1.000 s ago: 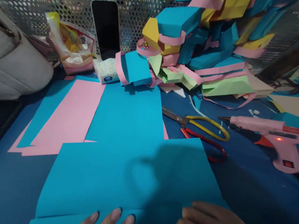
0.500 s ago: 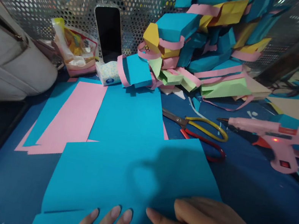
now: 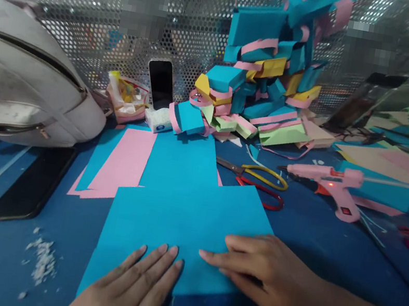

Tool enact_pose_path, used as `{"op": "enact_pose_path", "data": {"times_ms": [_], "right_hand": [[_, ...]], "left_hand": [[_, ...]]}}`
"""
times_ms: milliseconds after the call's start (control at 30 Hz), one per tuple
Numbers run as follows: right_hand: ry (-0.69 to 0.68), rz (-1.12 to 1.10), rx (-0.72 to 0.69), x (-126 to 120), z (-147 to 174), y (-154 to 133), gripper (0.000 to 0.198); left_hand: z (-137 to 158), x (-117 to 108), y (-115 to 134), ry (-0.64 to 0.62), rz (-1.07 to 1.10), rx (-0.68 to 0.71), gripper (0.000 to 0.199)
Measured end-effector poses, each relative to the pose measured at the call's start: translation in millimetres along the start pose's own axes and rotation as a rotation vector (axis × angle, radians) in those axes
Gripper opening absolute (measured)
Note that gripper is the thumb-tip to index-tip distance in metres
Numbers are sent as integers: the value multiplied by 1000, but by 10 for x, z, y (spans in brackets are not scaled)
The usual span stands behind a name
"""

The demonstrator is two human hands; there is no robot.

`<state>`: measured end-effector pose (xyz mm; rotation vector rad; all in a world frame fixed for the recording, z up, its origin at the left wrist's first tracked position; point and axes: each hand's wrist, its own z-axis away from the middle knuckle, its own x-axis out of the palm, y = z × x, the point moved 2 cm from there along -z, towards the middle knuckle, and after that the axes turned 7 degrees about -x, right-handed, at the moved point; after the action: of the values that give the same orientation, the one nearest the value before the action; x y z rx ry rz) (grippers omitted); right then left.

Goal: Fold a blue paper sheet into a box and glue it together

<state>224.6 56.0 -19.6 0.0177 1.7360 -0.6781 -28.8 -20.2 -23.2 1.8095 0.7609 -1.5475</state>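
Both hands lie flat, fingers spread and grasping nothing: left hand (image 3: 134,283) and right hand (image 3: 266,274) press the near blue paper sheet (image 3: 180,222) on the table (image 3: 330,249). Farther right lie scissors (image 3: 259,178) and a pink glue gun (image 3: 326,182).

craft workbench | glue gun (image 3: 326,182) | scissors (image 3: 258,181) | folded-paper pile (image 3: 265,79)

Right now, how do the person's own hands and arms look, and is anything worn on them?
Both are bare: the left hand and right hand show no gloves, rings or watch. The right forearm is uncovered, no sleeve visible. Fingernails are short and unpainted.
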Motion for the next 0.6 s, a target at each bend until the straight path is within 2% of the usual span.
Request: {"op": "enact_pose_path", "data": {"times_ms": [100, 233, 367, 533, 600], "right_hand": [[24, -13, 10, -15, -3, -20, 33], [48, -40, 4, -33, -8, -48, 31], [63, -62, 29, -52, -10, -50, 29], [96, -79, -4, -71, -1, -53, 30], [103, -82, -16, -71, 5, -54, 32]], "left_hand": [[-28, -122, -26, -55, 17, 86, 88], [-25, -314, -30, -145, -40, 45, 83], [158, -415, -99, -117, -50, -30, 79], [509, -398, -274, -37, -118, -200, 74], [610, -385, -301, -29, -145, -167, 79]]}}
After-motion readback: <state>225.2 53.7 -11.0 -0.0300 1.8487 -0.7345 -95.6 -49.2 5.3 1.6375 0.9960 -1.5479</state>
